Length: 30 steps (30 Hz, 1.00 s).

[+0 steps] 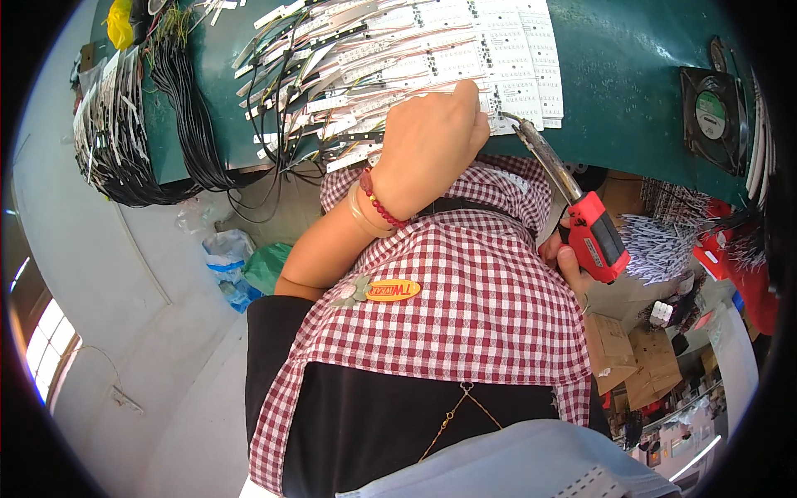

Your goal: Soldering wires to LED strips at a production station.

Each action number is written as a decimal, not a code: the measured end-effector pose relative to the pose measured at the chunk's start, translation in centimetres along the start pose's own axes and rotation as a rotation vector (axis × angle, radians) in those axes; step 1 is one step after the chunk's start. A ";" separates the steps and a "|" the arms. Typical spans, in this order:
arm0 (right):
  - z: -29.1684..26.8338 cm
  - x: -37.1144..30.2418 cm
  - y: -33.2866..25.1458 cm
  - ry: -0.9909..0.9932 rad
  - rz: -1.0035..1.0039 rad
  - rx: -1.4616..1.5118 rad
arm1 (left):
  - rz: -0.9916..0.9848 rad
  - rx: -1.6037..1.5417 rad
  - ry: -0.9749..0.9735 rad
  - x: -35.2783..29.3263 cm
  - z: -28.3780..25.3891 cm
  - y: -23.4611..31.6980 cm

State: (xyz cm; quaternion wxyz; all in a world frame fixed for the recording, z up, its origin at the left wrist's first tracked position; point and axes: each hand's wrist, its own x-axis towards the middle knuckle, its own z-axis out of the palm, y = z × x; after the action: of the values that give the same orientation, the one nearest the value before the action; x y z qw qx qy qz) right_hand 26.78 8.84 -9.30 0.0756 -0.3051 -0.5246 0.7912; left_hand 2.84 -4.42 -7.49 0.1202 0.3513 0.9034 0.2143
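Your right hand [568, 261] is closed around the red-and-black plastic handle of the soldering iron [571, 189], its slim metal shaft slanting up to a bent tip just beside your left hand [436, 143]. Left fingers curled; can't tell if they pinch anything (fingertips hidden). Under that hand: flat, white circuit boards [519, 54], overlapping, with thin wires and narrow strips [332, 79] fanned leftward. Smooth green tabletop [631, 75]; bundled, rubbery-looking black cables [189, 124] left, square black fan [710, 116] right.
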 end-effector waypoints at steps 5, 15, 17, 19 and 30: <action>-0.1 0.3 -0.7 -0.037 0.036 -0.059 | -0.012 0.011 -0.024 0.0 0.1 0.1; -0.2 0.5 -0.2 -0.031 -0.035 0.053 | 0.025 -0.117 0.020 -0.2 -0.3 -0.2; -0.1 0.5 -0.2 -0.042 -0.039 0.034 | 0.059 -0.123 0.055 -0.1 -0.3 -0.3; 0.0 0.4 -0.2 -0.049 -0.045 0.027 | 0.021 -0.017 -0.057 -0.1 -0.2 -0.2; 0.1 0.2 -0.3 -0.004 0.029 -0.095 | -0.017 -0.028 -0.050 0.4 0.1 -0.3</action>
State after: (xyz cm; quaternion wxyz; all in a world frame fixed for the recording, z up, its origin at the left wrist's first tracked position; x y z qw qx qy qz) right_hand 26.49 8.96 -9.04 0.0486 -0.3140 -0.5572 0.7671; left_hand 2.42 -4.33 -7.70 0.1496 0.3470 0.9001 0.2169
